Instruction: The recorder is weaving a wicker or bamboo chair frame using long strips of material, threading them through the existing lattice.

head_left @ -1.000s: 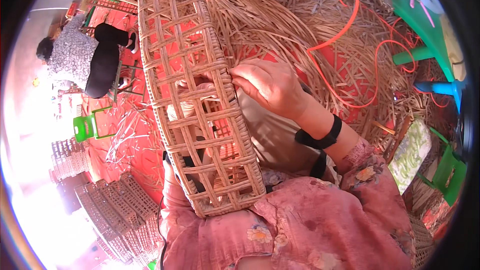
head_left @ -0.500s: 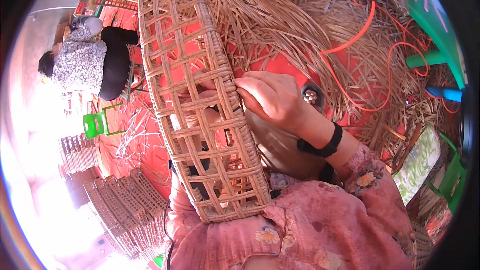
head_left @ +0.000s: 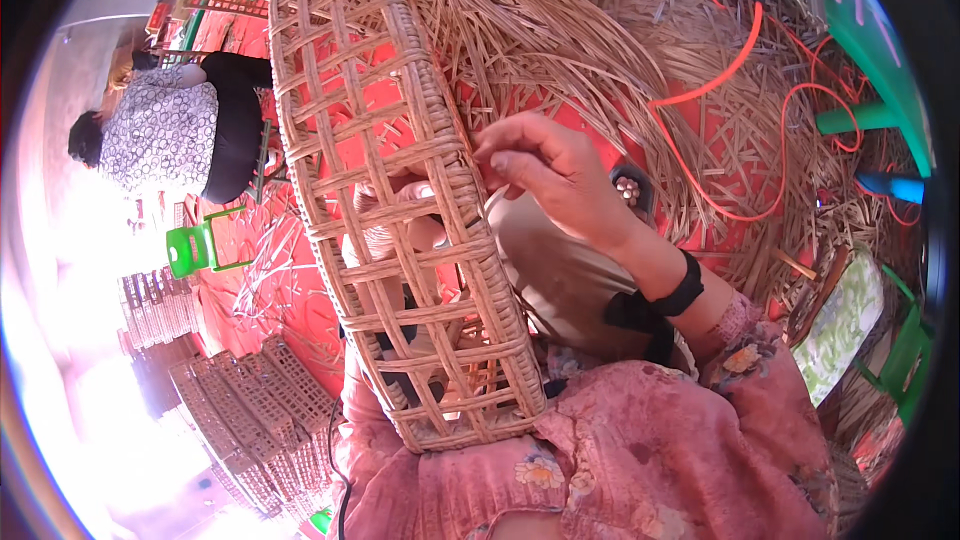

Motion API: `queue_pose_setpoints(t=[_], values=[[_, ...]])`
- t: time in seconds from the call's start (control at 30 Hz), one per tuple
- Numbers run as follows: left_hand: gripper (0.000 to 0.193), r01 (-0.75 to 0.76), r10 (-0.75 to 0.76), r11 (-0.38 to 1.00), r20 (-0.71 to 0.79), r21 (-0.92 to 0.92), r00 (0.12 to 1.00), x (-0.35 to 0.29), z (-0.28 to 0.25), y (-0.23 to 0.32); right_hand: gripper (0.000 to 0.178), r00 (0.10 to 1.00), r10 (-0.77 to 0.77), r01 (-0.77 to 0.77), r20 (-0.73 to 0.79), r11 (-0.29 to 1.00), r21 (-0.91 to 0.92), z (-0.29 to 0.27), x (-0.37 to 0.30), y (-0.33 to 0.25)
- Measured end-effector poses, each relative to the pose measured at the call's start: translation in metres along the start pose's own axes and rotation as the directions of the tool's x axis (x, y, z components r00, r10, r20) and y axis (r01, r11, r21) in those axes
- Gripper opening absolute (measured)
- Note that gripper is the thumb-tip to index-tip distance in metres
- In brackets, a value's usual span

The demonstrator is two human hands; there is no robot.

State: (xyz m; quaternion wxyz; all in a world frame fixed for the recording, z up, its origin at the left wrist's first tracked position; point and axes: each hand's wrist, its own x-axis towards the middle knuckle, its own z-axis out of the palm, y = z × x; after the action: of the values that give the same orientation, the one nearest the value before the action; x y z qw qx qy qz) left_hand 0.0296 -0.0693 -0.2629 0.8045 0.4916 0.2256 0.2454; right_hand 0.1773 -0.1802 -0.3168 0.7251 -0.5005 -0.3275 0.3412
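One woven frame, apparently edge work.
Right hand half-curled, left hand (behind frame), both holds unclear; next needs steady pinch.

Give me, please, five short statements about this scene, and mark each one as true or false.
1. The right hand is beside the right edge of the woven frame. True.
2. The left hand is seen through openings of the woven frame. True.
3. The band near the right hand is white. False: the band is black.
4. The cable at the upper right is orange. True.
5. The small chair at the left is blue. False: the small chair is green.
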Motion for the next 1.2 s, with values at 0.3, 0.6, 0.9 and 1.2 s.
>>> queue_pose_setpoints(t=[0.3, 0.6, 0.9, 1.2], values=[[0.05, 0.001, 0.0, 0.999, -0.016, 0.051, 1.0, -0.004, 0.002, -0.003, 0.019, 0.961, 0.176, -0.246, 0.215, 0.899, 0.363, 0.01, -0.003, 0.013], [0.05, 0.002, 0.003, 0.993, -0.043, 0.116, 0.999, -0.004, 0.004, -0.007, 0.014, 0.967, 0.131, -0.2, 0.218, 0.921, 0.335, 0.006, -0.002, 0.019], [0.05, 0.001, 0.009, 0.988, -0.065, 0.156, 0.998, -0.005, 0.002, -0.007, 0.014, 0.984, 0.092, -0.139, 0.151, 0.93, 0.341, 0.007, 0.004, 0.011], [0.05, -0.012, 0.023, 0.989, -0.068, 0.145, 0.997, -0.005, -0.001, -0.011, 0.016, 0.965, 0.135, -0.185, 0.226, 0.957, 0.221, 0.004, 0.003, 0.005]])
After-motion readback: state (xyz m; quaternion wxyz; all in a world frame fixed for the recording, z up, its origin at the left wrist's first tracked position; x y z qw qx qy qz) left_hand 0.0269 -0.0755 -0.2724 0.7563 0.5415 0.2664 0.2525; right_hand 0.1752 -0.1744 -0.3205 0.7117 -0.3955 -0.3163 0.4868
